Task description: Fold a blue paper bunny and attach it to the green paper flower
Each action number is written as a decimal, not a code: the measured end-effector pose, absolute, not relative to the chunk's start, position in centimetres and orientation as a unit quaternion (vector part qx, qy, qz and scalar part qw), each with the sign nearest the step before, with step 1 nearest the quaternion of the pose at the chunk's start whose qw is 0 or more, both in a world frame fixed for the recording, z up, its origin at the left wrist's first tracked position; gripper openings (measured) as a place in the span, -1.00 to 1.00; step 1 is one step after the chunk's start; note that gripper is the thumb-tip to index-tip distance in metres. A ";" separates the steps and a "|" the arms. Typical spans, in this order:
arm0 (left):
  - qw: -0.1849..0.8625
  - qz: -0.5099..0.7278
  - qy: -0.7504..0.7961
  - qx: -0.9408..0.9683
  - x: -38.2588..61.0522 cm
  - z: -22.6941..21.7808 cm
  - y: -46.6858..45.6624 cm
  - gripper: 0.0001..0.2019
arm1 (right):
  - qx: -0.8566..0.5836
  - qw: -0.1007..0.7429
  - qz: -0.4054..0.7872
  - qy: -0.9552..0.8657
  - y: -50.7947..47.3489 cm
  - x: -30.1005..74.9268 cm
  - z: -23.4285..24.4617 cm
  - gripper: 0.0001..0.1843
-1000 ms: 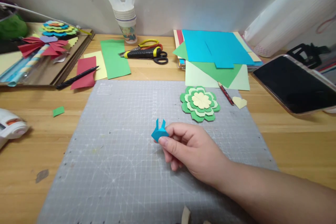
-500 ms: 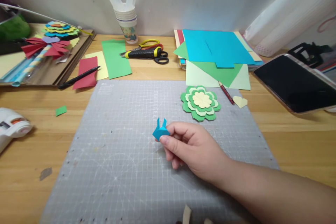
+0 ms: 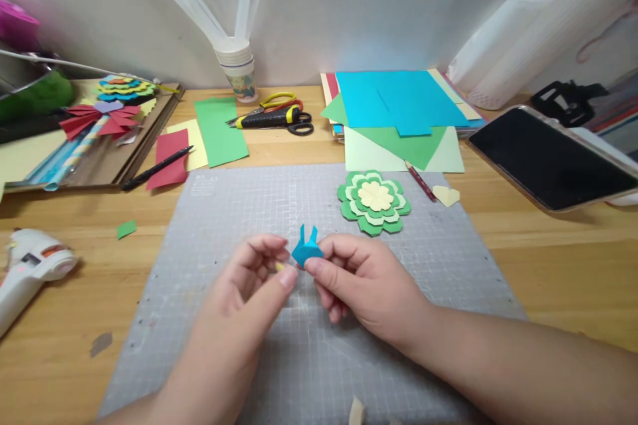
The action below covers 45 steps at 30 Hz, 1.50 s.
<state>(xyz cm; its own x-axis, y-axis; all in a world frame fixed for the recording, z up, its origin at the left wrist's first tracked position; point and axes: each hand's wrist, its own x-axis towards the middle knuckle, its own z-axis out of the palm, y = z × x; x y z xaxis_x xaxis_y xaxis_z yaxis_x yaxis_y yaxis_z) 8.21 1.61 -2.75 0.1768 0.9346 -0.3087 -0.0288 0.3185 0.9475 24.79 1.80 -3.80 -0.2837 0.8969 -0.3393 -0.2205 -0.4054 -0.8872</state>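
Folded blue paper piece point(image 3: 308, 252) with two upright prongs, pinched at its lower right side by the thumb and fingers of the right hand point(image 3: 369, 289), probably gripped there to leave the prongs uncovered. Located in the gap between both hands, directly at the right fingertips and just beside those of the left hand point(image 3: 244, 302). Left hand loosely curled and slightly blurred, a tiny yellow fleck point(image 3: 280, 267) between thumb and fingers; impossible to make out whether gripped, or whether in contact with the blue piece. Beneath both hands, a gridded gray cutting mat point(image 3: 239, 206), presumably as protection for the wooden tabletop point(image 3: 50, 378). Beyond the right hand, a layered green paper flower point(image 3: 375, 202), flat on the mat, with a dark red pencil point(image 3: 421, 180) and cream paper heart point(image 3: 446, 196) farther right. Straight ahead of the gap between the hands, past the mat, black-handled scissors point(image 3: 300, 125), apparently placed there for working room. Well left of the left hand, a white glue gun point(image 3: 42, 255).
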 end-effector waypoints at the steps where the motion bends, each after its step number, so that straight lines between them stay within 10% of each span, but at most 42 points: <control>1: 0.650 0.378 0.499 0.430 8.9 -2.8 1.9 -0.79 | -0.443 0.399 0.709 -0.377 1.8 24.8 -3.8 -0.74; 18: 0.592 0.353 0.510 0.514 9.2 -3.2 3.4 -0.86 | -0.457 0.406 0.679 -0.406 1.8 24.8 -3.9 -0.85; 29: 0.504 0.356 0.495 0.611 8.8 -3.4 2.9 -0.92 | -0.520 0.449 0.370 -0.625 0.6 25.3 -3.4 -0.92; 45: 0.458 0.355 0.475 0.662 8.5 -3.6 3.0 -0.93 | -0.503 0.475 0.487 -0.533 1.3 25.0 -3.6 -0.98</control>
<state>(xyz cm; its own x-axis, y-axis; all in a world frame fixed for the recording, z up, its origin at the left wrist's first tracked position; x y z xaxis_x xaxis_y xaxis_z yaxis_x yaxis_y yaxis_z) 8.55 3.03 -3.59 0.2961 0.9545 0.0350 0.3043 -0.1291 0.9438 25.04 1.35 -3.58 -0.0431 0.9989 0.0158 0.0740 0.0189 -0.9971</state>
